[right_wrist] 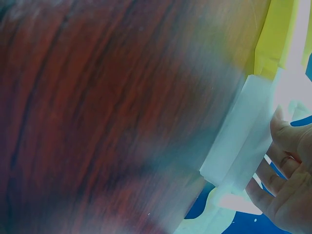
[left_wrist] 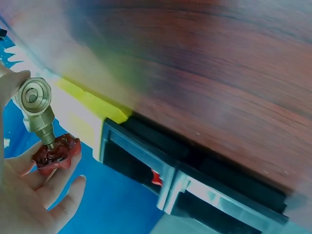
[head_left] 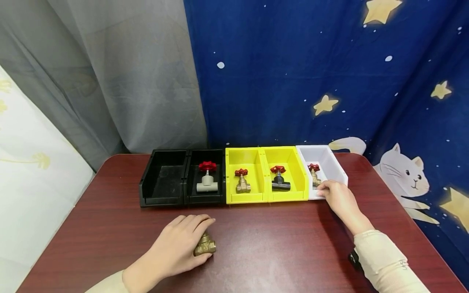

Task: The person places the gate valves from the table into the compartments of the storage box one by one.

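Observation:
My left hand [head_left: 179, 246] is low over the near left part of the table and grips a brass gate valve [head_left: 205, 246]. In the left wrist view, the thumb presses the valve's brass body [left_wrist: 36, 97], while the fingers lie around its red handwheel [left_wrist: 57, 153]. At the far right, my right hand [head_left: 338, 199] reaches over the front of a white bin [head_left: 338, 169]. Its thumb and forefinger pinch the lower end of a smaller brass valve [head_left: 315, 179] with a red handwheel, tilted inside that bin. The right wrist view hides this valve behind the hand [right_wrist: 287, 170].
Left of the white bin stand two yellow bins [head_left: 247, 198], one with a brass valve [head_left: 243, 185], one with a black valve [head_left: 280, 184]. Further left are two black bins [head_left: 163, 201]; one holds a grey valve [head_left: 207, 183]. Curtains [head_left: 256, 81] hang behind the table [head_left: 256, 252].

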Tool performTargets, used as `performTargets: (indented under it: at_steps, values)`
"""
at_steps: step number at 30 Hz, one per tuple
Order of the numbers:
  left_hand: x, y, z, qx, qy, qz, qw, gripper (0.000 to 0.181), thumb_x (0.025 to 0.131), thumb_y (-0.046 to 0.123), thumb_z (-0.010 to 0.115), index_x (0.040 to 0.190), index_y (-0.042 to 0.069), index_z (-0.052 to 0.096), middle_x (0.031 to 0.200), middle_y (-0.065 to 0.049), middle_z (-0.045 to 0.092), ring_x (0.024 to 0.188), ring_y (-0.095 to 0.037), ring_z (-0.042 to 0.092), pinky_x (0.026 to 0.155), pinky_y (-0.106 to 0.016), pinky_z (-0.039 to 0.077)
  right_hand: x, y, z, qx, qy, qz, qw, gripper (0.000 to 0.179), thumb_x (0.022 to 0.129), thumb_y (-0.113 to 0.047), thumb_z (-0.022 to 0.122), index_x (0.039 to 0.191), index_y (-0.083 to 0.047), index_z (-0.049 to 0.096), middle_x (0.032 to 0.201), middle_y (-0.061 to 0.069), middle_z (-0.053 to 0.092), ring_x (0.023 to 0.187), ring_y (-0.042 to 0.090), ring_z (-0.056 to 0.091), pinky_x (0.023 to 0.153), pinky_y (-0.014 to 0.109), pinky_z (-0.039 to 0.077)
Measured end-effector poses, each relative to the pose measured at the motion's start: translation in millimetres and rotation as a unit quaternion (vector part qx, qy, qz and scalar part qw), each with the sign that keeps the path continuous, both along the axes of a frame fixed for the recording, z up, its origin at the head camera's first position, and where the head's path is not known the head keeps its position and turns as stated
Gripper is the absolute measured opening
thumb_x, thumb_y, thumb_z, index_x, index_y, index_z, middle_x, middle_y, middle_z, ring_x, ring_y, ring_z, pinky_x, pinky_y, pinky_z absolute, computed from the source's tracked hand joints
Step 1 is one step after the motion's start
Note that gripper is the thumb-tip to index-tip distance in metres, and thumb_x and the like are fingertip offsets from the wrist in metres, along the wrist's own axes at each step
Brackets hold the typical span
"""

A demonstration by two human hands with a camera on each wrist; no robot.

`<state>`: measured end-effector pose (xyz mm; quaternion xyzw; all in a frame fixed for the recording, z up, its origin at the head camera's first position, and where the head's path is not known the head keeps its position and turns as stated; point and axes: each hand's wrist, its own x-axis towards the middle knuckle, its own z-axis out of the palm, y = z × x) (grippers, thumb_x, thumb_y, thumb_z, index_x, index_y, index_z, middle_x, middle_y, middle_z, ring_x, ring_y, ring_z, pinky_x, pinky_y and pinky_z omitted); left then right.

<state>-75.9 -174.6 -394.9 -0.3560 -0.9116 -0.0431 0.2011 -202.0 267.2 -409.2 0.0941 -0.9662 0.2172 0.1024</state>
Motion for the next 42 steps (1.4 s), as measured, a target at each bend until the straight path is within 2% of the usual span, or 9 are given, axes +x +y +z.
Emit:
performTargets:
  at_steps: [5,13,17,20,23,27,34,40,42]
  values:
    - [-3.2,-14.1,3.1,0.004,0.017,0.006,0.9998,0.076,0.065,0.047,0.087,0.125,0.008,0.062,0.119,-0.007,0.064,0.103,-0.023,0.062,0.087,-0.039,0.049,0.2,0,-0.6,0.001,0.005,0.003,1.0,0.005,0.084,-0.004,0.076,0.085,-0.002,0.072,0.089,0.016,0.07,0.079,0.038,0.063,0.072,0.057,0.05]
    - [-8.0,-37.1,8.0,-0.02,0.064,0.009,0.9977,0.08,0.062,0.04,0.09,0.128,0.003,0.061,0.122,-0.012,0.063,0.106,-0.027,0.061,0.084,-0.042,0.05,-0.3,1,-1.0,0.002,0.002,0.0,1.0,0.005,0.084,-0.005,0.076,0.086,-0.002,0.072,0.089,0.016,0.07,0.078,0.038,0.062,0.072,0.057,0.05]
    - [-9.8,-46.6,11.4,-0.015,0.082,0.008,0.9965,0.08,0.061,0.037,0.09,0.128,0.003,0.061,0.123,-0.012,0.063,0.108,-0.028,0.061,0.083,-0.043,0.051,-0.1,1,-1.5,0.003,0.002,-0.002,1.0,0.005,0.084,-0.005,0.076,0.086,-0.002,0.072,0.089,0.016,0.07,0.078,0.038,0.062,0.072,0.057,0.051]
    - [-12.2,-52.9,13.4,-0.002,0.095,-0.001,0.9954,0.073,0.066,0.033,0.083,0.128,0.002,0.061,0.124,-0.013,0.062,0.108,-0.028,0.061,0.083,-0.044,0.05,0.2,1,-1.9,0.002,0.001,-0.002,1.0,0.005,0.084,-0.005,0.076,0.086,-0.002,0.072,0.089,0.016,0.07,0.079,0.037,0.062,0.072,0.056,0.051]
    - [-16.1,-58.4,15.4,0.01,0.103,-0.008,0.9946,0.059,0.079,0.032,0.068,0.128,0.001,0.061,0.126,-0.014,0.062,0.11,-0.03,0.061,0.084,-0.045,0.05,0.0,1,-1.8,0.001,0.002,-0.001,1.0,0.005,0.084,-0.004,0.076,0.085,-0.002,0.072,0.088,0.016,0.07,0.079,0.037,0.062,0.073,0.056,0.051]
    - [-23.0,-65.6,19.2,0.007,0.108,-0.004,0.9941,0.055,0.088,0.036,0.052,0.13,0.0,0.059,0.128,-0.014,0.061,0.112,-0.031,0.06,0.084,-0.046,0.05,-0.4,0,-0.8,0.001,0.002,0.001,1.0,0.004,0.085,-0.004,0.076,0.085,-0.003,0.072,0.089,0.016,0.069,0.079,0.037,0.062,0.074,0.056,0.051]
    - [-38.6,-79.3,25.9,0.001,0.123,-0.004,0.9924,0.057,0.09,0.038,0.05,0.13,-0.001,0.059,0.128,-0.016,0.061,0.11,-0.033,0.06,0.084,-0.047,0.049,-0.5,0,-0.6,0.001,0.006,0.004,1.0,0.004,0.085,-0.003,0.076,0.084,-0.004,0.072,0.089,0.016,0.069,0.079,0.036,0.062,0.074,0.056,0.051]
    - [-49.9,-88.6,31.8,-0.018,0.147,-0.02,0.9888,0.057,0.101,0.043,0.036,0.132,0.0,0.058,0.13,-0.014,0.061,0.111,-0.031,0.06,0.079,-0.046,0.049,-0.1,0,-0.9,0.002,0.009,0.005,0.9999,0.004,0.084,-0.003,0.076,0.084,-0.004,0.072,0.088,0.015,0.069,0.078,0.037,0.063,0.072,0.056,0.051]
    - [-53.9,-91.0,34.0,-0.029,0.154,-0.027,0.9873,0.057,0.1,0.043,0.039,0.132,0.001,0.058,0.13,-0.014,0.061,0.111,-0.03,0.06,0.076,-0.045,0.048,-0.1,0,-0.8,0.001,0.009,0.004,1.0,0.004,0.084,-0.003,0.076,0.084,-0.004,0.072,0.088,0.015,0.07,0.078,0.037,0.063,0.073,0.056,0.051]
